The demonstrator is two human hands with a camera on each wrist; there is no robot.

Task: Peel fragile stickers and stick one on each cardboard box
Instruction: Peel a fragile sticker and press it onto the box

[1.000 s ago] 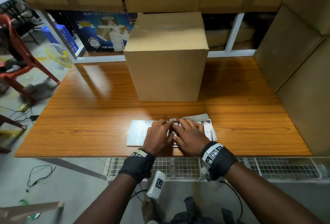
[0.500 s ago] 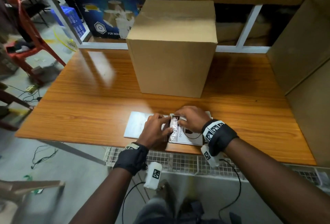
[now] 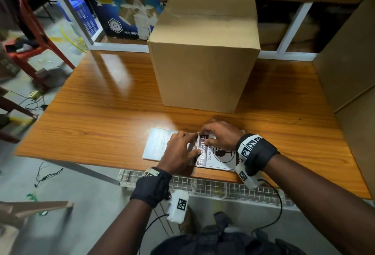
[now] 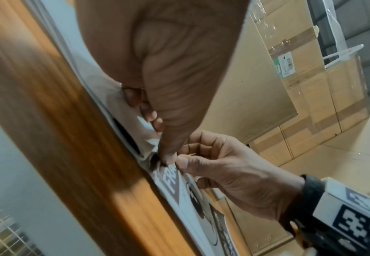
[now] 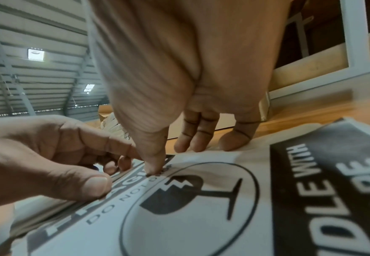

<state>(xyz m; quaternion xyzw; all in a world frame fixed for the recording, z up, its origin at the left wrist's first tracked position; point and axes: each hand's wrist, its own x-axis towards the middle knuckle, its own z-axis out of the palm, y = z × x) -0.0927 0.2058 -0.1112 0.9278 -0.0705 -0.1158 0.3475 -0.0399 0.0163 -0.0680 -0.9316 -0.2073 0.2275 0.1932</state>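
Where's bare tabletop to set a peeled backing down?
Free: the table left of the box, and the strip right of it up to the stacked cartons. Crowded: the front edge, where both hands work the sticker sheet.

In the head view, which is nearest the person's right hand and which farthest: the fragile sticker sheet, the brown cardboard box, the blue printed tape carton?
1. White fragile sticker sheet, under the right hand.
2. Brown cardboard box, standing just behind.
3. Blue printed tape carton, back left, beyond the wooden table.
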